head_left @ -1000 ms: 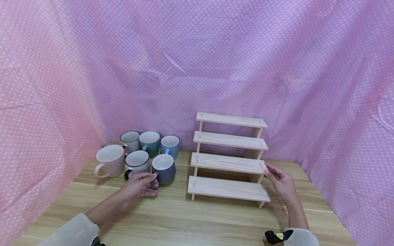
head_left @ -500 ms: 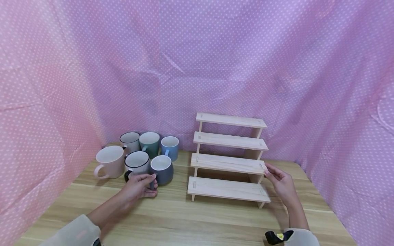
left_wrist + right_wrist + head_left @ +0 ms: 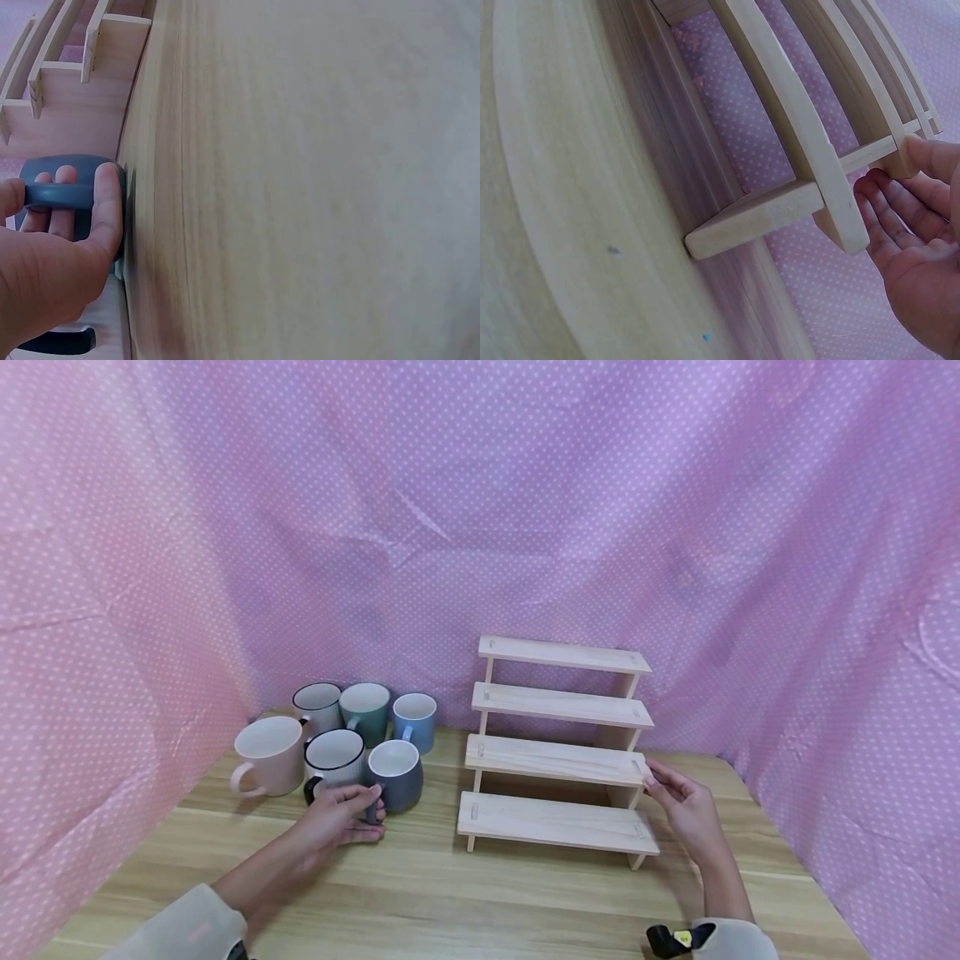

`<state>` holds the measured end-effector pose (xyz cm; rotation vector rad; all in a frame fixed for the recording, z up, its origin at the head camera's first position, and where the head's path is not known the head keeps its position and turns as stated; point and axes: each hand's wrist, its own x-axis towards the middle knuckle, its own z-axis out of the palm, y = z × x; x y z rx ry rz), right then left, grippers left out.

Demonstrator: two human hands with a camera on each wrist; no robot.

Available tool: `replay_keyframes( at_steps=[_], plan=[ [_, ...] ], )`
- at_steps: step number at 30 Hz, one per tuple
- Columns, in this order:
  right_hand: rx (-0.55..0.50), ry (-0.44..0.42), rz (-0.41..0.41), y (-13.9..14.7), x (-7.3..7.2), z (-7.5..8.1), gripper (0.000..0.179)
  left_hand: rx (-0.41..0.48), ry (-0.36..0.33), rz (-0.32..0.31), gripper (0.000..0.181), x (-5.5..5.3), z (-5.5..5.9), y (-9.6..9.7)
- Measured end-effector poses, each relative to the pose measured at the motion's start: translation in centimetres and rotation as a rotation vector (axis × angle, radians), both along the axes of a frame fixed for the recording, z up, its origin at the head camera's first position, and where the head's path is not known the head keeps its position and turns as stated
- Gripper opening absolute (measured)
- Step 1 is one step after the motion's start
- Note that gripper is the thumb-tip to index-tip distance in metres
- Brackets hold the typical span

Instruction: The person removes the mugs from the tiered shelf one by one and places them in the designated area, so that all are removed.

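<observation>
My left hand (image 3: 337,818) grips the handle of a dark grey mug (image 3: 403,787), which stands upright on the table. In the left wrist view some fingers pass through the mug handle (image 3: 60,196) and the thumb lies on it. A ribbed white mug (image 3: 337,767) with a black rim is right beside the grey one, partly hidden by my left hand. At the other side, my right hand (image 3: 690,818) pinches the right end of the second-lowest board of a stepped wooden display rack (image 3: 558,760); the right wrist view shows the thumb on the board end (image 3: 904,161).
Around the grey mug stand a pale pink mug (image 3: 272,762), another black-rimmed white mug (image 3: 321,714), a green mug (image 3: 370,725) and a light blue mug (image 3: 417,728). Dotted pink-purple cloth (image 3: 480,527) hangs behind the wooden table (image 3: 420,893).
The grey mug has shifted slightly left, closer to the black-rimmed mug, with my left hand on its handle. My right hand stays at the rack, which looks unmoved.
</observation>
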<state>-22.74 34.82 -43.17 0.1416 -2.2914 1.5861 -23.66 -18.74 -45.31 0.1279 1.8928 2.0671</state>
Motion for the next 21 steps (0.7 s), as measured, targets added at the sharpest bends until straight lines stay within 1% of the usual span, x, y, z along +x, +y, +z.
replay_keyframes(
  at_steps=[4, 10, 13, 15, 18, 20, 21],
  plan=[
    [0.0, -0.002, -0.003, -0.1, 0.0, 0.0, 0.045, -0.016, 0.002, -0.008, 0.037, -0.1, -0.1, -0.1],
    [-0.032, -0.001, 0.012, -0.3, 0.0, 0.0, 0.046, -0.08, -0.007, -0.017, 0.041, -0.2, -0.2, -0.7],
    [-0.04, -0.005, 0.021, -0.4, 0.0, 0.1, 0.047, -0.126, -0.002, -0.029, 0.045, -0.1, -0.1, -0.9],
    [-0.045, -0.009, 0.023, -0.3, 0.1, 0.1, 0.048, -0.161, 0.006, -0.03, 0.046, 0.2, 0.1, -1.1],
    [-0.033, -0.017, 0.018, -0.2, 0.2, 0.2, 0.049, -0.227, 0.042, -0.028, 0.046, 0.7, 0.3, -1.4],
    [0.005, -0.013, 0.007, -0.1, 0.3, 0.3, 0.048, -0.29, 0.09, -0.038, 0.046, 1.0, 0.7, -1.7],
    [0.038, -0.009, -0.003, 0.0, 0.3, 0.3, 0.048, -0.328, 0.128, -0.05, 0.046, 1.2, 1.0, -1.9]
  ],
)
